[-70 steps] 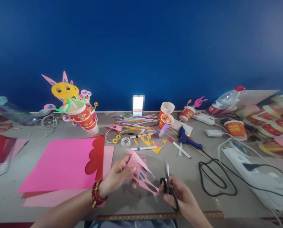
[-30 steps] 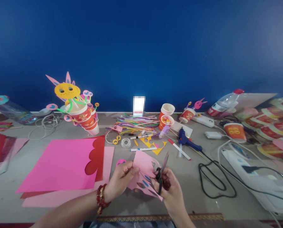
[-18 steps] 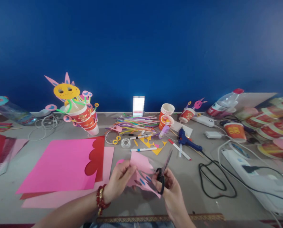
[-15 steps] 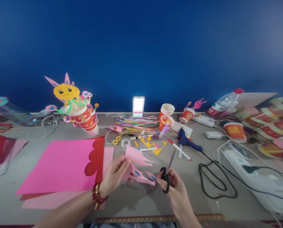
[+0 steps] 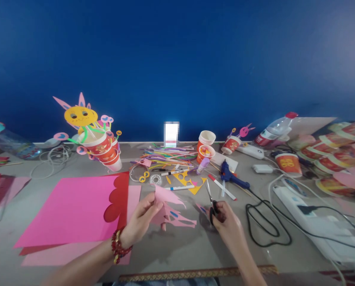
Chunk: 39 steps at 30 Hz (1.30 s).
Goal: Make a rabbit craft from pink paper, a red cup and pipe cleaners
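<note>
Fingers and thumb of my left hand (image 5: 140, 220) pinch a cut sheet of pink paper (image 5: 167, 196), which has jagged strips and a blue oval on its lower part. Black-handled scissors (image 5: 212, 206) are in my right hand (image 5: 226, 224), with the blades pointing up and away. Beside the scissors, at my right fingers, is a small pointed pink piece (image 5: 203, 209) with a blue mark, apart from the larger paper. How the fingers hold that piece is partly hidden.
Pink and red sheets (image 5: 73, 210) lie at left, near a cup figure (image 5: 98, 145). Beyond my hands are coloured stems (image 5: 168, 156), markers, tape (image 5: 156, 180) and stacked cups (image 5: 205, 139). A blue glue gun (image 5: 231, 176), its cable and a power strip (image 5: 311, 214) are at right.
My right hand has moved right with the scissors and the small pink piece, widening the gap to the paper in my left hand. The whole view has shifted slightly.
</note>
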Each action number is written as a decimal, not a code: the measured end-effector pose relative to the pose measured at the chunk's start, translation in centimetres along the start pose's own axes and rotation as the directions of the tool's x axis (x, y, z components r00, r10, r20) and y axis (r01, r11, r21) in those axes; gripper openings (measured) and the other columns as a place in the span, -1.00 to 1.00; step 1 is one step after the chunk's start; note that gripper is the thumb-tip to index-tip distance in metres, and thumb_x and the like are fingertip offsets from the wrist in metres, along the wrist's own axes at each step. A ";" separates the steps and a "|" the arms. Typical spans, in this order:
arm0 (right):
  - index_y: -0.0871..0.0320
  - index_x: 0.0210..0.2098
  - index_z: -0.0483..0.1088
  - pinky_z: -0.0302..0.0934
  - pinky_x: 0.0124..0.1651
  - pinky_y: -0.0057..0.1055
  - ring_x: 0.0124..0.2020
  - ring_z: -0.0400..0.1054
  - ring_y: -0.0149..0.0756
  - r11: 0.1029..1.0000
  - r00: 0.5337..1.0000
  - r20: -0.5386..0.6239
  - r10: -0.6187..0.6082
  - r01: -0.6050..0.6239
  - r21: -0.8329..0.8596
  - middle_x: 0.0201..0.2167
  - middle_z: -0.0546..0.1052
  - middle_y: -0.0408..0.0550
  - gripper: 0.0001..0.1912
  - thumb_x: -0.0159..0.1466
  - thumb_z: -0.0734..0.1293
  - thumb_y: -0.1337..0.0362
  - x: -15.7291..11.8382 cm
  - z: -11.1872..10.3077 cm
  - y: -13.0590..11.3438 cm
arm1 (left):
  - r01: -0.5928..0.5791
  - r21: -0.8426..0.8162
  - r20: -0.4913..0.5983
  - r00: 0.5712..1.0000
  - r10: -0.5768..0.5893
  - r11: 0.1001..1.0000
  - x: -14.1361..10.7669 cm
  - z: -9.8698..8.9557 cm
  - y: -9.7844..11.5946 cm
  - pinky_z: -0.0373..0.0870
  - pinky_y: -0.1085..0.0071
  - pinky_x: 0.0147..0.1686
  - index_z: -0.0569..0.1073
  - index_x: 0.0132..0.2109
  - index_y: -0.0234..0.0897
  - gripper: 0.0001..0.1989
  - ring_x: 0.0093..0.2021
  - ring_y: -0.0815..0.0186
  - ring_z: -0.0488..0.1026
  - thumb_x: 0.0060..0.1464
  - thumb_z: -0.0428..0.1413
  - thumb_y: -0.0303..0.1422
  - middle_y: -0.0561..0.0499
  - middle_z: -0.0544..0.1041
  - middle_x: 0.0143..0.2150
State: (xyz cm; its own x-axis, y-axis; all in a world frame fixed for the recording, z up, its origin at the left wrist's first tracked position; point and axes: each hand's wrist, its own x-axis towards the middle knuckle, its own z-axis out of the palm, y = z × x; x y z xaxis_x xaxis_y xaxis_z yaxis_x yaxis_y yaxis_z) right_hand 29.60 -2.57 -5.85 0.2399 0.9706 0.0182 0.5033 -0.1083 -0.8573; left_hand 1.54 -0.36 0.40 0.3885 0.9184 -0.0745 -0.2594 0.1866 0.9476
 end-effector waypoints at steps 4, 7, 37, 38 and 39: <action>0.06 -0.42 0.26 -0.06 -0.53 -0.47 -0.63 0.06 -0.37 0.994 0.999 0.028 -0.032 0.034 -0.100 -0.68 0.16 -0.32 -0.82 0.07 0.35 0.16 0.1 0.0 0.4 | 0.000 -0.005 0.036 0.999 0.000 1.000 0.0 0.0 0.4 0.47 0.42 -0.51 0.41 -0.09 -0.35 -0.75 -0.48 0.35 0.46 0.25 0.04 -0.24 -0.05 0.55 -0.38; 0.07 -0.41 0.26 -0.09 -0.54 -0.47 -0.65 0.06 -0.37 0.978 0.999 0.038 -0.031 0.038 -0.206 -0.69 0.13 -0.33 -0.82 0.06 0.32 0.15 0.3 0.1 0.5 | -0.002 -0.005 0.057 0.998 0.003 1.000 -0.1 0.0 0.4 0.47 0.42 -0.50 0.41 -0.05 -0.33 -0.76 -0.47 0.35 0.45 0.26 0.02 -0.26 -0.05 0.55 -0.34; 0.10 -0.48 0.06 -0.11 -0.61 -0.60 -0.68 0.00 -0.60 0.846 0.615 0.786 -0.064 -0.385 0.370 -0.63 0.22 -0.31 -0.31 -0.06 0.41 -0.33 -5.4 -1.4 -2.3 | -0.038 0.278 0.042 0.999 0.027 0.960 -0.4 -1.2 0.4 0.34 0.51 -0.60 0.19 -0.29 -0.21 -0.80 -0.58 0.42 0.37 0.28 -0.02 -0.22 0.13 0.35 -0.50; 0.11 -0.47 0.08 -0.10 -0.61 -0.60 -0.69 0.03 -0.60 0.840 0.624 0.779 -0.063 -0.388 0.379 -0.63 0.25 -0.30 -0.32 -0.06 0.42 -0.32 -5.5 -1.1 -2.5 | -0.047 0.301 0.050 0.998 0.033 0.952 -0.4 -1.2 0.3 0.33 0.51 -0.60 0.19 -0.29 -0.21 -0.80 -0.58 0.42 0.37 0.28 -0.03 -0.23 0.14 0.33 -0.50; 0.12 -0.47 0.10 -0.09 -0.61 -0.61 -0.70 0.06 -0.60 0.833 0.631 0.773 -0.067 -0.391 0.392 -0.64 0.27 -0.29 -0.32 -0.05 0.42 -0.31 -5.5 -0.8 -2.6 | -0.059 0.332 0.056 0.998 0.042 0.941 -0.5 -1.2 0.2 0.30 0.52 -0.61 0.18 -0.31 -0.21 -0.79 -0.57 0.42 0.37 0.29 -0.04 -0.25 0.15 0.31 -0.50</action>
State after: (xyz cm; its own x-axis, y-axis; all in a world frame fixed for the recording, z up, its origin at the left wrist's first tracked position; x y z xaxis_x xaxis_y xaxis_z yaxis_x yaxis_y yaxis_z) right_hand 27.59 -7.80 -3.32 -0.5240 0.7859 -0.3283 -0.0004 -0.3857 -0.9226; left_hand 0.23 -0.32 0.25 0.4261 0.9045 -0.0166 0.0264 0.0059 0.9996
